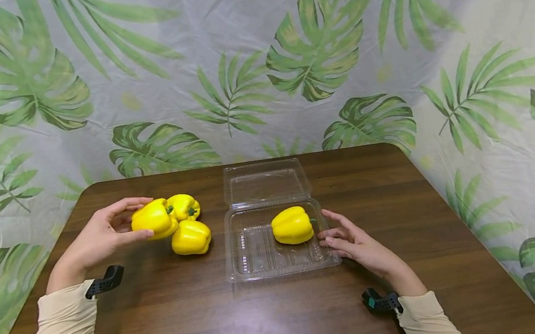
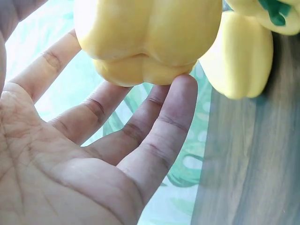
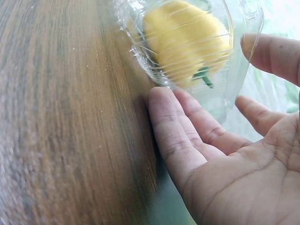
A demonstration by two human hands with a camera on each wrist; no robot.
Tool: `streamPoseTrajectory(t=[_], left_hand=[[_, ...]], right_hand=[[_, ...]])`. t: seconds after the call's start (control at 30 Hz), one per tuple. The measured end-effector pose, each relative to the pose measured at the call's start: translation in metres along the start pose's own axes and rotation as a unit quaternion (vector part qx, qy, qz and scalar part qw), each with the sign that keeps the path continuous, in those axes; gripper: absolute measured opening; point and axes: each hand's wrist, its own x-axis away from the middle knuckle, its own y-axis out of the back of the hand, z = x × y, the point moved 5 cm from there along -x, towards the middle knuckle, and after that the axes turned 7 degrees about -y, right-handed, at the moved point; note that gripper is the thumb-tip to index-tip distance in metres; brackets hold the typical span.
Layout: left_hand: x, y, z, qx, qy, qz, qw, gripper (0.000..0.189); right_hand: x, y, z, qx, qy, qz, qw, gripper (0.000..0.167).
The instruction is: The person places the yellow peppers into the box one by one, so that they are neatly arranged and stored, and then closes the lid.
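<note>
In the head view my left hand (image 1: 100, 235) holds a yellow bell pepper (image 1: 152, 220) between thumb and fingers, at the left of the table. The left wrist view shows the lobed end of this held pepper (image 2: 145, 42) against the fingertips. Close beside it are two more yellow bell peppers, one behind (image 1: 182, 206) and one nearer the front (image 1: 191, 237). A clear plastic clamshell container (image 1: 260, 268) stands with its lid open, one yellow bell pepper (image 1: 292, 226) lying in its right half. Fairly straight fingers of my right hand (image 1: 360, 247) touch the container's right edge.
The container's lid (image 1: 267, 186) lies folded back towards the far edge of the dark wooden table (image 1: 191, 321). Behind the table hangs a leaf-patterned cloth (image 1: 236, 37). Each wrist wears a black strap (image 1: 105, 281).
</note>
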Motion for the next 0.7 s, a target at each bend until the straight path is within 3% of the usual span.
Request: streamPoseTrajectory(t=[0.7], left_hand=[[-0.032, -0.036, -0.034, 0.041, -0.034, 0.036, 0.9979, 0.065]], right_hand=[[0.0, 0.0, -0.001, 0.0, -0.003, 0.0, 1.0, 0.072]])
